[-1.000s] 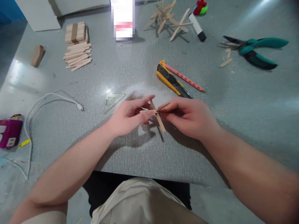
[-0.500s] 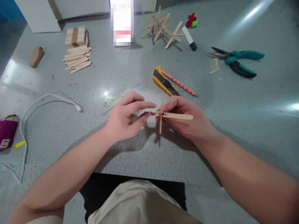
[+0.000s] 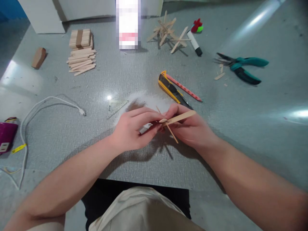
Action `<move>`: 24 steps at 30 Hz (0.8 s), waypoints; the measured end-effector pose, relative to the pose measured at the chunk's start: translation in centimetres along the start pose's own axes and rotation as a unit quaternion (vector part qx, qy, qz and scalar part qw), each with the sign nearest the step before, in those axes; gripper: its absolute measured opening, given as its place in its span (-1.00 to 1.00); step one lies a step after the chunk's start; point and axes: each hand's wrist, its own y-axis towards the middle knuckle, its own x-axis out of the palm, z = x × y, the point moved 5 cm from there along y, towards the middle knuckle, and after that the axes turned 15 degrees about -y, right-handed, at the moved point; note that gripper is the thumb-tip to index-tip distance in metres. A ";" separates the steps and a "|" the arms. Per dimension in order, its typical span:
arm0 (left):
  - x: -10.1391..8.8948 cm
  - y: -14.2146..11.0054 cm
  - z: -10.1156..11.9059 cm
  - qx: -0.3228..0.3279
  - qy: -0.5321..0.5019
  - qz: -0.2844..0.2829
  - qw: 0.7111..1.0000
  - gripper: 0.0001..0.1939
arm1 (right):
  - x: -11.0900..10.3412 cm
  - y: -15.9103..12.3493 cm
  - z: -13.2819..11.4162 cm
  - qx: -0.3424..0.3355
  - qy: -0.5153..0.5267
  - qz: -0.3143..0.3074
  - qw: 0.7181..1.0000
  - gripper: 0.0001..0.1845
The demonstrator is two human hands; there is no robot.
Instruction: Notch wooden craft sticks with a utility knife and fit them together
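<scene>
- My left fingers [image 3: 147, 116] and thumb were pinched together on a small cross-shaped piece of flat, pale wooden sticks [image 3: 182, 116], close by its crossing.
- My right fingers [image 3: 173, 110] were bent in and pinching it from the other side, their tips partly hidden.
- The piece lay between my two hands, touching both, one broad arm slanting over my right hand and a thin one pointing down towards me.
- I judged the step in hand to be steadying and adjusting that joint; any further move called for a light, even pinch, with no twist at the crossing.
- Just beyond my right hand lay a yellow-and-black box cutter [image 3: 171, 90] beside a red pencil [image 3: 184, 87].
- Farther out on the grey, textured tabletop [image 3: 134, 73] sat a tangle of crossed wooden sticks [image 3: 164, 31].
</scene>
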 end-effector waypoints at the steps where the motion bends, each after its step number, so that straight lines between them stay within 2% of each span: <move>1: 0.0 0.0 0.0 -0.003 0.001 0.000 1.000 -0.86 | 0.0 0.0 -0.1 0.001 -0.002 0.000 1.000 -0.77; 9: -0.1 -0.1 -0.3 -0.009 0.004 -0.005 1.000 -0.80 | 0.2 -0.1 -0.2 -0.001 -0.013 -0.009 1.000 -0.76; 13: -0.7 0.0 -0.1 0.018 0.061 0.004 0.998 -0.80 | 0.1 0.0 -0.6 -0.017 -0.019 -0.008 1.000 -0.74; 16: -0.7 0.1 0.0 0.040 0.082 -0.019 0.996 -0.75 | 0.2 -0.1 -0.9 -0.034 -0.015 -0.024 0.999 -0.74; 21: -0.2 0.1 0.2 0.070 0.027 -0.067 0.995 -0.65 | 0.9 -0.7 -0.9 -0.029 0.031 -0.070 0.997 -0.76; 24: 0.0 0.1 0.4 0.078 0.016 -0.078 0.994 -0.62 | 1.3 -0.9 -1.1 -0.030 0.056 -0.070 0.995 -0.77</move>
